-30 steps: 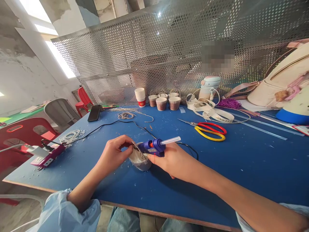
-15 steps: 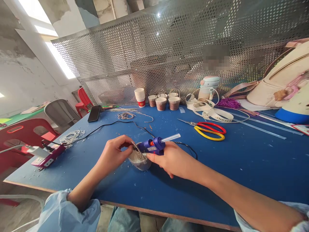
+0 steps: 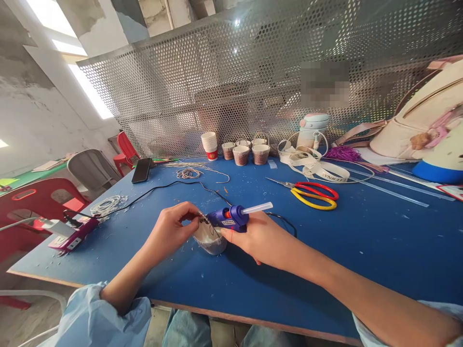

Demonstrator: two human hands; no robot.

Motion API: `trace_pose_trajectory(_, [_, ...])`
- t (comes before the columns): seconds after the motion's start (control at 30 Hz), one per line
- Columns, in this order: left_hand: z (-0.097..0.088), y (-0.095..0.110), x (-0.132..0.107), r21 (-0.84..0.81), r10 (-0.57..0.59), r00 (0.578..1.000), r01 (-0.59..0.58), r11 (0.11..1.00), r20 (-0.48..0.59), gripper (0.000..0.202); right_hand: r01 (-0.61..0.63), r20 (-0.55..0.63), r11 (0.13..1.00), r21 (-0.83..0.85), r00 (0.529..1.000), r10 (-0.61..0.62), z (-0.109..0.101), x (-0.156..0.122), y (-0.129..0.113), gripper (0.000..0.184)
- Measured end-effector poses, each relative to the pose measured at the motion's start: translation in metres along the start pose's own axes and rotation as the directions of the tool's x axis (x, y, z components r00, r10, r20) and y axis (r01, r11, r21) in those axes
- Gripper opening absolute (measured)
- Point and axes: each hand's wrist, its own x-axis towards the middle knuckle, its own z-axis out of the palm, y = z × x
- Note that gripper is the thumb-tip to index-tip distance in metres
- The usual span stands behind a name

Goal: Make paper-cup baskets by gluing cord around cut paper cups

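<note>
A purple hot glue gun (image 3: 229, 218) is gripped in my right hand (image 3: 265, 238), with a clear glue stick (image 3: 257, 208) jutting from its back end. Its front part lies over the rim of a paper cup (image 3: 212, 245) wrapped on the outside in a greyish covering. My left hand (image 3: 177, 226) pinches a thin, dark twisted cord (image 3: 206, 220) at the cup's rim. The cord loops down across the cup's opening. Partly hidden behind the gun and my fingers is the cup's far side.
Scissors (image 3: 314, 195) with red and yellow handles lie at the right. Behind stand stacked paper cups (image 3: 209, 143) and several small baskets (image 3: 241, 155). A phone (image 3: 141, 170), coiled cord (image 3: 189, 172) and power strip (image 3: 74, 236) are on the left; a black cable crosses the table.
The glue gun and my right hand have shifted very slightly to the right. My left hand keeps its pinch at the cup's rim.
</note>
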Motion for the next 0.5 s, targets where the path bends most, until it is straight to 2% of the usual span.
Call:
trace_pose_trajectory(0.33, [0.0011,0.0013,0.0008,-0.025,-0.031,1.000,0.031,0.999,-0.001,0.013,-0.014,0.029,1.000,-0.003,0.999,0.014,0.0023,0.0008,0.0003,0.022])
trace_pose_trajectory(0.5, [0.0014,0.0017,0.0007,-0.025,-0.023,1.000,0.023,0.999,-0.013,0.012,0.016,0.051,0.997,0.070,0.999,-0.019,0.0006,0.0017,0.0037,0.028])
